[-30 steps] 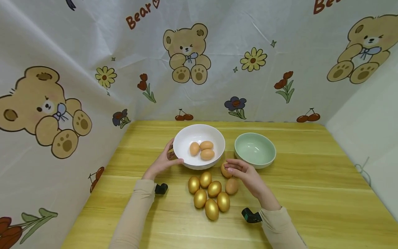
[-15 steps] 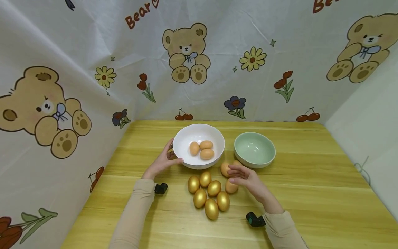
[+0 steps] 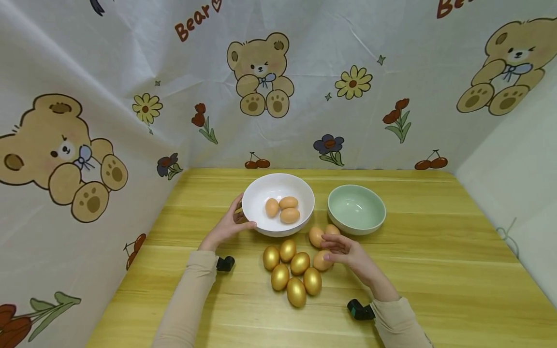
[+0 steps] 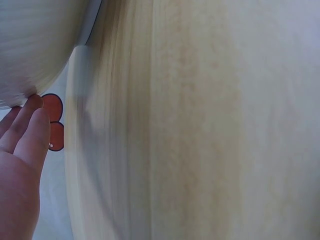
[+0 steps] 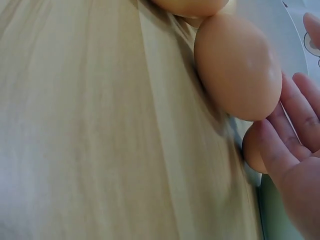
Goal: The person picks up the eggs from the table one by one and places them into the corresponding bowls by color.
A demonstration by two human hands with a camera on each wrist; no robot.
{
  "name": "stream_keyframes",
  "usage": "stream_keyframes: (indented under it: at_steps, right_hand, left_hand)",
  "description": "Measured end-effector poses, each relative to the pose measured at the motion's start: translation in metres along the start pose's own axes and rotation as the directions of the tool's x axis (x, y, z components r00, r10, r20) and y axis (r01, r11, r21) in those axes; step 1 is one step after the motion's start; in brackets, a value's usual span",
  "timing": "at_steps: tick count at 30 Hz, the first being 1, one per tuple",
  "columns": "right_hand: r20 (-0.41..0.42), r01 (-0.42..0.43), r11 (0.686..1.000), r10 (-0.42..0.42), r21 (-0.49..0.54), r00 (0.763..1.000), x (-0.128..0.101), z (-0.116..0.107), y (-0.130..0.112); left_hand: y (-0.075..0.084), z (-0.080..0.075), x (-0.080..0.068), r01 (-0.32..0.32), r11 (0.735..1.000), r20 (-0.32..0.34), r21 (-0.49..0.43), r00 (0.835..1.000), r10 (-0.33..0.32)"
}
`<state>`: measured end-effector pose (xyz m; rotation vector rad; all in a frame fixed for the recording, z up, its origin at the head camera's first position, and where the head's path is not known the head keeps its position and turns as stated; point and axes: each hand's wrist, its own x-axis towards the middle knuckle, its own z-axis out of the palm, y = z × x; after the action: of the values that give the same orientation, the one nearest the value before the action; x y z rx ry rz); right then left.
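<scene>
My left hand (image 3: 226,227) holds the side of a white bowl (image 3: 300,191), thumb at the near rim and fingers against the outer wall. Three brown eggs (image 3: 272,208) lie inside it. In the left wrist view, the fingertips (image 4: 36,102) touch the bowl's underside. My right hand (image 3: 352,258) is beside a brown egg (image 3: 321,261) on the table, its fingers loosely bent. The right wrist view has fingers against that egg (image 5: 237,67), with the thumb apart from it. Two more brown eggs (image 3: 316,237) sit just beyond, partly covered by the hand.
Several golden eggs (image 3: 300,263) cluster on the wooden table (image 3: 435,270), left of the right hand. A pale green bowl (image 3: 357,208) stands right of the white one. A bear-print cloth (image 3: 296,130) hangs behind the table.
My right hand has drawn back slightly toward the near right, uncovering a brown egg beside the green bowl. The nearest brown egg has shifted a little left. My left hand has stayed put.
</scene>
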<state>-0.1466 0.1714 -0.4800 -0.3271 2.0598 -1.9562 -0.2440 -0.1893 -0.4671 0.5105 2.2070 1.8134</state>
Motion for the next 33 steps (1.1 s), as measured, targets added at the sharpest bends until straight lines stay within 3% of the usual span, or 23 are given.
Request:
stream_keyframes:
  at_steps: [8, 19, 33]
  right_hand:
    - [0.034, -0.01, 0.999, 0.011, -0.034, 0.999, -0.002, -0.002, 0.008]
    - [0.066, -0.046, 0.998, 0.049, -0.045, 0.997, -0.003, -0.002, 0.015]
    - [0.105, 0.004, 0.996, 0.005, -0.088, 0.994, -0.004, -0.002, 0.018]
  left_hand:
    - [0.017, 0.003, -0.005, 0.0, 1.0, 0.019, -0.001, 1.0, 0.0]
    - [0.019, 0.003, -0.005, 0.003, 1.0, 0.016, 0.012, 1.0, -0.003]
    - [0.018, 0.003, -0.006, 0.009, 1.0, 0.012, 0.004, 1.0, -0.009]
